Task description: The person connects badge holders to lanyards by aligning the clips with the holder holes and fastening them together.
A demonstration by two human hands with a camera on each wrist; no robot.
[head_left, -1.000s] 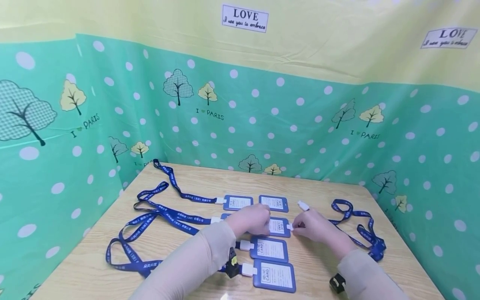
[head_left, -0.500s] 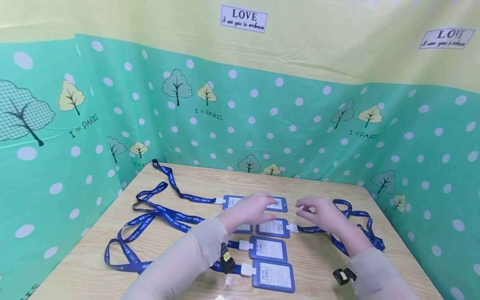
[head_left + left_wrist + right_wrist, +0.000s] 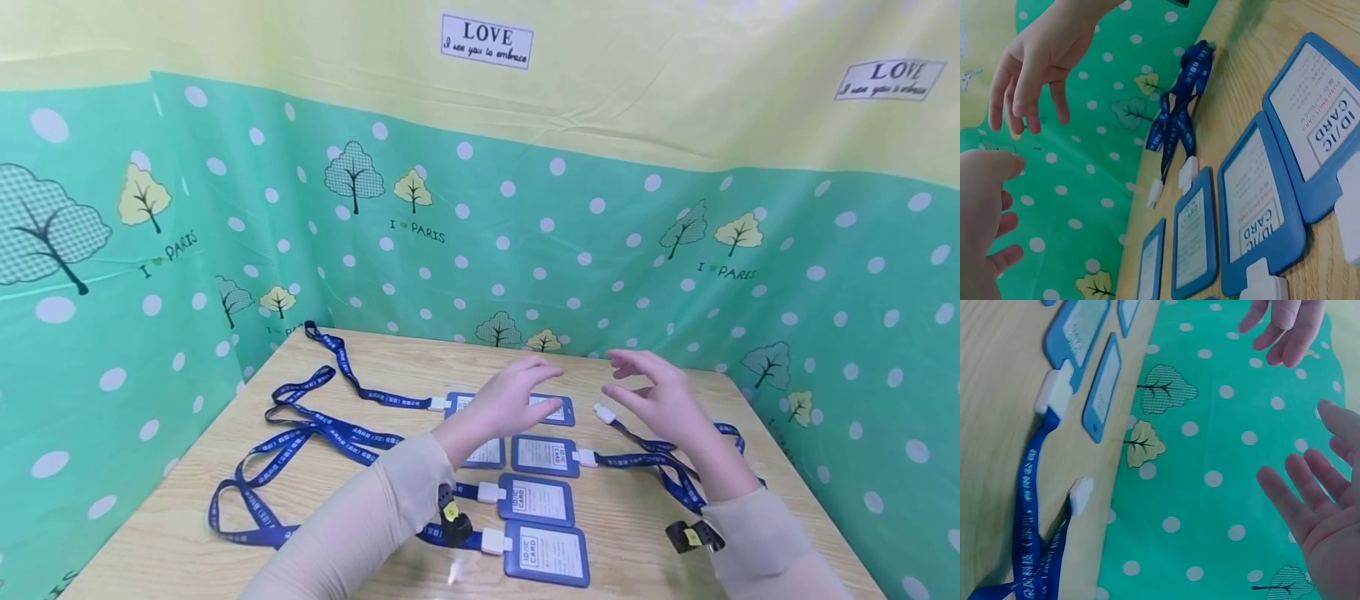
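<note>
My left hand (image 3: pixel 510 404) hovers over the far badge holders with its fingers extended and nothing in them. Opposite it, my right hand (image 3: pixel 663 404) is raised too, fingers spread, holding nothing. Beneath them lies a blue badge holder (image 3: pixel 546 456), its white clip (image 3: pixel 585 457) joined to a dark blue lanyard (image 3: pixel 626 459) running right. Farther back, another badge holder (image 3: pixel 558 410) has a bare slotted end and is partly hidden by my left hand. A loose lanyard's white clip (image 3: pixel 1082 495) lies apart from that holder, below my right hand.
Two badge holders (image 3: pixel 536 500) with clips at their left lie nearer on the wooden table (image 3: pixel 637 550). Several blue lanyards (image 3: pixel 258 500) spread over the left side. Polka-dot cloth (image 3: pixel 510 267) walls off the back and sides.
The right hand has let go of the white clip on the second-row badge holder. Both hands have lifted off the table and moved up, uncovering that holder and the lanyard.
</note>
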